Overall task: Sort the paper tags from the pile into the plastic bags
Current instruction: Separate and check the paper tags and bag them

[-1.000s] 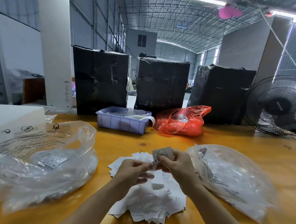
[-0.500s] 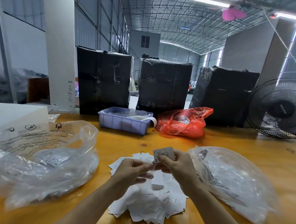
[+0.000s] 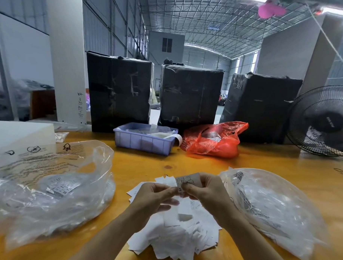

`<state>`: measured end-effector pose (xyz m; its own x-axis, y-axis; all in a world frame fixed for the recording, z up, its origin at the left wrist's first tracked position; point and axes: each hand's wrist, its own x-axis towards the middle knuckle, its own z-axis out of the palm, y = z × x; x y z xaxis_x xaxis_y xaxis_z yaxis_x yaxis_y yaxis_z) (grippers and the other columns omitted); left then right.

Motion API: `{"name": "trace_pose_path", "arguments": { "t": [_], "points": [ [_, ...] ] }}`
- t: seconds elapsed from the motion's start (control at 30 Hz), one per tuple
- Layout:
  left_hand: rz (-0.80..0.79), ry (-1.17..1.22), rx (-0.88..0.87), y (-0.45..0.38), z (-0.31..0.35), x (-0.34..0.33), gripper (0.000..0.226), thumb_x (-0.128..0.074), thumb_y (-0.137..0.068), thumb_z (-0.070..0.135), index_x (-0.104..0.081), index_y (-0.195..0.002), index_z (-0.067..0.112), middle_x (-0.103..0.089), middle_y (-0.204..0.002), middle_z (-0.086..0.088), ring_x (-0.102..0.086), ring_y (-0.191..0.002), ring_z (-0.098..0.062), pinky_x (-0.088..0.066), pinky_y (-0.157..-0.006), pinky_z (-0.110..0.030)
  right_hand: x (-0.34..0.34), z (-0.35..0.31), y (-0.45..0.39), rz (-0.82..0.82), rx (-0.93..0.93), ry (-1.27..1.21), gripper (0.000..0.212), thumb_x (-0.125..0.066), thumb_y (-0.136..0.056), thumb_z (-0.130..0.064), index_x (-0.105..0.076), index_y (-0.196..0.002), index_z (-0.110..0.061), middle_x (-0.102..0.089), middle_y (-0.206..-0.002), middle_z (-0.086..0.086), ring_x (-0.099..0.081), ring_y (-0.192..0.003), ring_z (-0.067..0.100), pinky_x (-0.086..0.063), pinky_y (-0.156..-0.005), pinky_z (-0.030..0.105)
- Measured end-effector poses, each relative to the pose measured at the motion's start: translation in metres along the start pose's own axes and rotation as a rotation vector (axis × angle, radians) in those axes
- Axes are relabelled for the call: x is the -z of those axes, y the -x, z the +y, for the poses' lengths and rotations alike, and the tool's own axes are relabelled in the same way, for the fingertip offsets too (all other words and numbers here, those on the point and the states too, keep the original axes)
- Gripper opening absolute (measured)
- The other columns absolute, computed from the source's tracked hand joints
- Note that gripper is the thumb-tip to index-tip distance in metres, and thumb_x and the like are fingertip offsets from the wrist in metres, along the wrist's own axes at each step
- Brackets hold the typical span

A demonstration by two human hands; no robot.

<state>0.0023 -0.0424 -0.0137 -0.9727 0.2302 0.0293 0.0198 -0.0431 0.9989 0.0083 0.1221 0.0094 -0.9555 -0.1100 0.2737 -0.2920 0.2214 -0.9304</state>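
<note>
One small white printed tag [image 3: 188, 180], "XS"

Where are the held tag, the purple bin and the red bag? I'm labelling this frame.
held tag [image 3: 188, 180]: head view, printed face above the fingertips.
purple bin [image 3: 142, 141]: head view, front wall.
red bag [image 3: 216, 145]: head view, crumpled front.

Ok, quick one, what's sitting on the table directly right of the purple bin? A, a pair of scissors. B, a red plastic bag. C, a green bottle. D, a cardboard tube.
B: a crumpled red plastic bag lies on the wooden table just right of the purple bin, in front of the black-wrapped boxes.
</note>
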Motion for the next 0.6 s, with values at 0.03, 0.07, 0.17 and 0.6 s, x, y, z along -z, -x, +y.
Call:
{"name": "trace_pose_path", "arguments": {
  "t": [0.03,0.07,0.17,0.6],
  "points": [
    [0.011,0.002,-0.003,0.0,0.001,0.0,0.033,-0.069,-0.07,0.037,-0.075,-0.091,0.012,-0.075,-0.09,-0.004,-0.071,-0.077,-0.011,-0.048,-0.064,-0.02,0.001,-0.001,0.0,-0.029,-0.038,-0.036,0.005,-0.068,-0.083,-0.004,-0.069,-0.084,-0.009,-0.072,-0.074,0.011,-0.068,-0.066,0.016,-0.051,-0.06,0.021],
    [0.016,0.001,-0.01,0.0,0.001,0.001,0.032,-0.068,-0.07,0.037,-0.075,-0.09,0.012,-0.075,-0.088,-0.005,-0.071,-0.076,-0.011,-0.048,-0.065,-0.021,0.002,-0.002,0.0,-0.055,-0.082,-0.079,0.005,-0.068,-0.084,-0.007,-0.07,-0.084,-0.011,-0.073,-0.074,0.008,-0.069,-0.067,0.015,-0.051,-0.061,0.02],
    [0.017,-0.03,-0.031,0.0,0.002,0.001,0.025,-0.068,-0.073,0.033,-0.075,-0.088,0.014,-0.075,-0.084,-0.004,-0.071,-0.076,-0.011,-0.048,-0.064,-0.02,0.007,-0.001,-0.001,-0.08,-0.152,-0.101,0.003,-0.068,-0.084,-0.013,-0.071,-0.085,-0.014,-0.073,-0.073,0.001,-0.069,-0.066,0.011,-0.05,-0.062,0.019],
    [-0.026,-0.079,0.0,0.003,0.005,0.002,0.016,-0.065,-0.085,0.024,-0.074,-0.089,0.012,-0.074,-0.076,-0.001,-0.069,-0.072,-0.009,-0.05,-0.061,-0.019,0.013,-0.001,-0.002,-0.217,-0.194,0.147,0.012,-0.069,-0.084,-0.013,-0.066,-0.092,-0.004,-0.065,-0.069,0.003,-0.06,-0.055,0.006,-0.047,-0.055,0.019]
  ]
}}
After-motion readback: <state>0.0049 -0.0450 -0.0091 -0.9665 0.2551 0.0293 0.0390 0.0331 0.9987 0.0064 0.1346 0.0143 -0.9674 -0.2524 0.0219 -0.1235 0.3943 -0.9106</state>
